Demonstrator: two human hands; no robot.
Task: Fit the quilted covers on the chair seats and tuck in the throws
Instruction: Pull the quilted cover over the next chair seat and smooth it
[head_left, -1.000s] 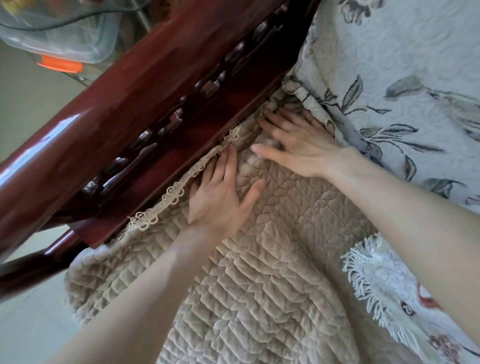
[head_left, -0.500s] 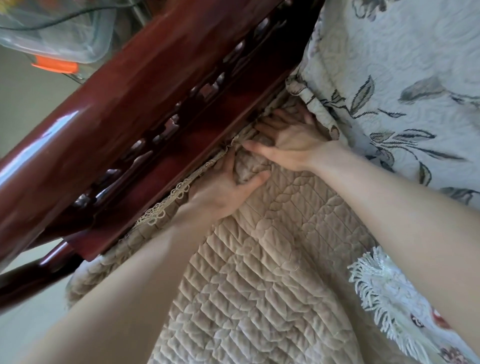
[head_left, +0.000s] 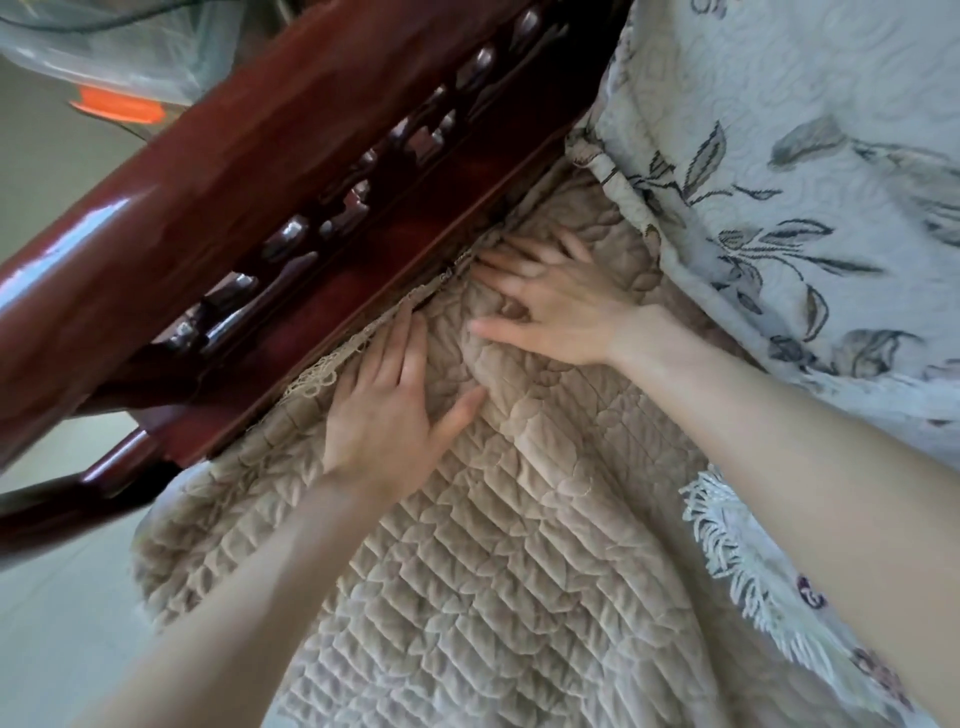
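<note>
Head view: our left hand (head_left: 384, 415) and right hand (head_left: 556, 306) have slid back from the armrest (head_left: 260, 182) gap. Fingers straight and spread, they press the quilted cover (head_left: 493, 571) on the seat. Its lace edge (head_left: 327, 369) still shows, so we judge the tuck unfinished.

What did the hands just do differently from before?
The left hand let go of the bunched cover, and the right hand slid back from the rail. Both now lie flat on it. Rail and cushion stayed.
</note>
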